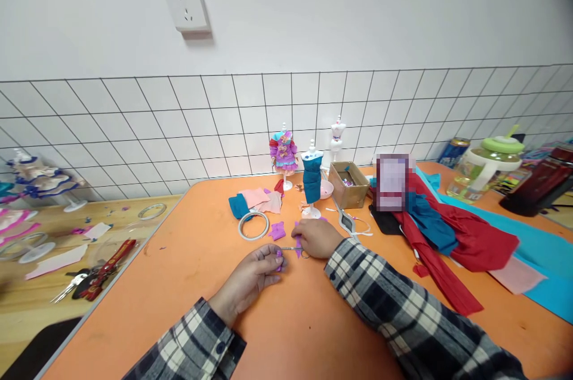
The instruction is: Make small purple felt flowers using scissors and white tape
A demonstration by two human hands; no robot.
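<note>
My left hand (259, 266) pinches a small purple piece of fabric (279, 253) between thumb and fingers. In my right hand (317, 238) is a pair of small scissors (292, 249); a finger loop shows below the fingers, and the thin metal blades point left to the purple piece. Whether the blades are apart is too small to tell. A purple strip (298, 247) lies beside my right fingers. Just behind the hands rest a purple fabric square (277, 231) and a roll of double-sided tape (242, 232).
Behind the hands stand a small dress form in blue cloth (312, 180), a doll form in a purple dress (285, 150), a bare white form (337, 135) and a cardboard box (353, 196). Red fabric (478, 234), a jug (487, 168) and a dark red bottle (537, 186) are right.
</note>
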